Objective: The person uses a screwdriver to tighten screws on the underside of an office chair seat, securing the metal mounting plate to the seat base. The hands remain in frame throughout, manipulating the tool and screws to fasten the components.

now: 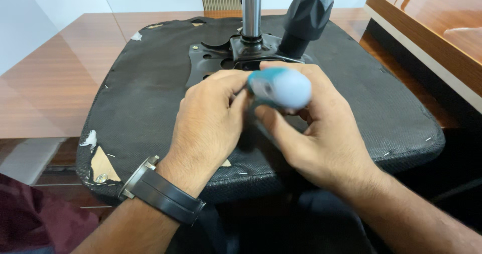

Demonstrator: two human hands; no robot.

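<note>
The right hand (321, 138) is wrapping its fingers around a teal-and-pale-blue screwdriver handle with a rounded butt end (281, 87), clamped firmly on it, while the left hand (211, 118) is pinching its fingertips together at the front of that handle, seemingly steadying the shaft, which is hidden behind both hands. The tool is sitting just in front of the black stamped-metal mounting plate (221, 58), above the upturned black office chair seat (145, 98), which is lying underside up on a glossy reddish-brown wooden table (55, 78). Judging by how things lie, the work is looking far from finished: the plate is lying flat against the seat, the polished steel cylinder column (251, 8) is standing upright in it, and the ribbed black plastic knob (307, 13) is jutting out beside it; whether any screw is out I cannot tell. The seat's coarse woven fabric is fraying at the near left corner, baring pale board and staples. A dark-strapped wristwatch with a metal case (160, 191) is circling the left wrist.
</note>
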